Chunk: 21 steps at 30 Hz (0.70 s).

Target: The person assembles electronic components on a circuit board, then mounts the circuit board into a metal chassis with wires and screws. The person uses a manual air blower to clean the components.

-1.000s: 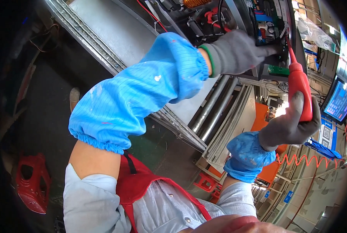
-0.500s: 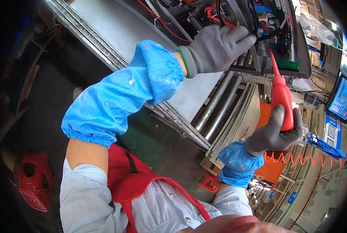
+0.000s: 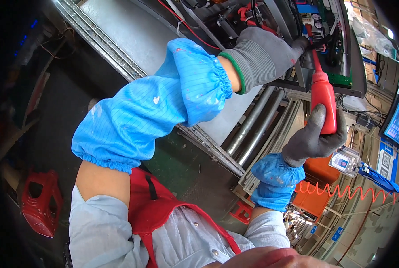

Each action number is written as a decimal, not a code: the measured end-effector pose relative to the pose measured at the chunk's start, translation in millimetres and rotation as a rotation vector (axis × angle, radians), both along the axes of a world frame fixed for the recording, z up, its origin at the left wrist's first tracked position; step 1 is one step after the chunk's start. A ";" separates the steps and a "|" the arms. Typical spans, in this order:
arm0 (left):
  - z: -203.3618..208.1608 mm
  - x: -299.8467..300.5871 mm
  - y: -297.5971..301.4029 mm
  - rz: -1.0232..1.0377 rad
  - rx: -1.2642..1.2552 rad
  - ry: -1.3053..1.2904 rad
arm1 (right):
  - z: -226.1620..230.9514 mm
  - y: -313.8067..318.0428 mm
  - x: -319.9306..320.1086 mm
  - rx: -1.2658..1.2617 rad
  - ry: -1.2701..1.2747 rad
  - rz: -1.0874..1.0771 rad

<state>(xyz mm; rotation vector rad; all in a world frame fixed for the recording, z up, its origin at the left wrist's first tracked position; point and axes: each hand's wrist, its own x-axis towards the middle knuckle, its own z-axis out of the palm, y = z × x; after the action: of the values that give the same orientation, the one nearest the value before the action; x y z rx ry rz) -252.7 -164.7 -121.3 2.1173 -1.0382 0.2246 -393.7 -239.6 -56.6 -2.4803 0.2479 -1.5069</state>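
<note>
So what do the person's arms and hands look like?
The left hand and right hand wear grey gloves, the left one with a green cuff edge. Puffy blue oversleeves with gathered ends come next, the left finely striped and speckled, then pale shirt sleeves.

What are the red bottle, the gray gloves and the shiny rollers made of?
The red bottle looks like plastic: smooth, evenly coloured, slightly glossy. The gray gloves look like matte knitted fabric, from the ribbed left cuff; fibre unclear. The rollers look like polished metal, perhaps steel, because bright streaks of light run along them.
</note>
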 end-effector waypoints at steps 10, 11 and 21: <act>-11.2 3.3 -8.1 -0.055 -0.029 0.006 | 3.9 0.7 8.3 -0.032 0.053 -0.034; -12.0 2.8 -8.4 -0.056 -0.073 0.013 | 4.2 2.2 8.9 0.012 0.044 -0.023; -14.2 1.3 -8.9 -0.040 -0.085 0.015 | 16.4 4.5 13.1 -0.095 0.091 -0.011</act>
<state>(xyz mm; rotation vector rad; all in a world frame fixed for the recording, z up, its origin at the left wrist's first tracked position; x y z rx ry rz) -251.5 -173.6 -135.5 2.0169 -1.0435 0.2288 -380.6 -235.1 -40.2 -2.6292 0.2103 -1.4437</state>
